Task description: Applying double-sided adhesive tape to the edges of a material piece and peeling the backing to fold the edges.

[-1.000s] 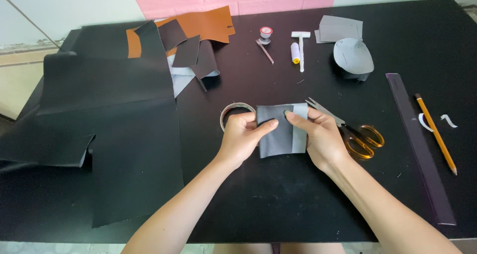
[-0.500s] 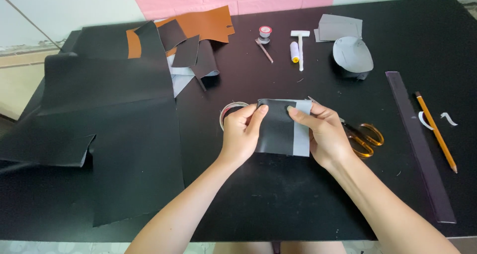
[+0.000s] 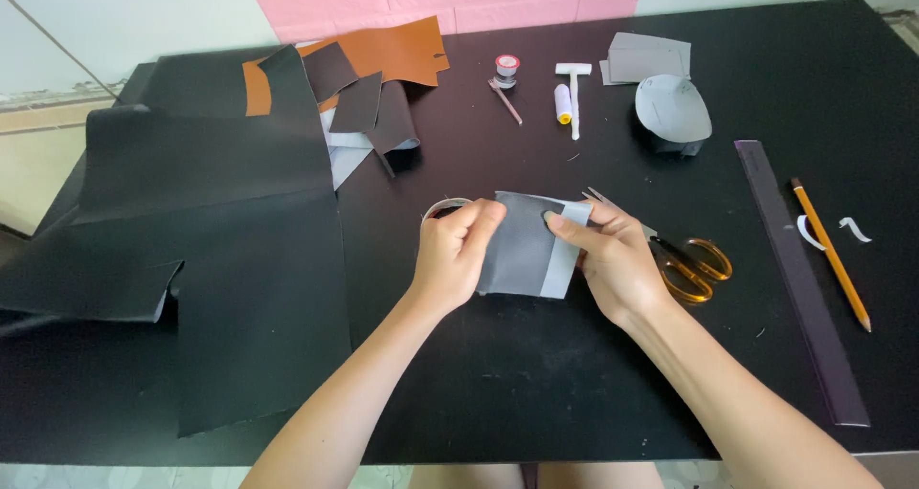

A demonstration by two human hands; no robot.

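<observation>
Matt grey leather-like piece (image 3: 525, 245), smooth black and tan sheets (image 3: 220, 211), matt black table (image 3: 536, 384), metal scissors (image 3: 670, 255) with glossy amber plastic handles, wooden pencil (image 3: 831, 255)

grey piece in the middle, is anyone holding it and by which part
Yes, both hands hold the grey piece. The left hand pinches its upper left edge; the right hand grips its right edge, thumb on the front near the top.
</observation>
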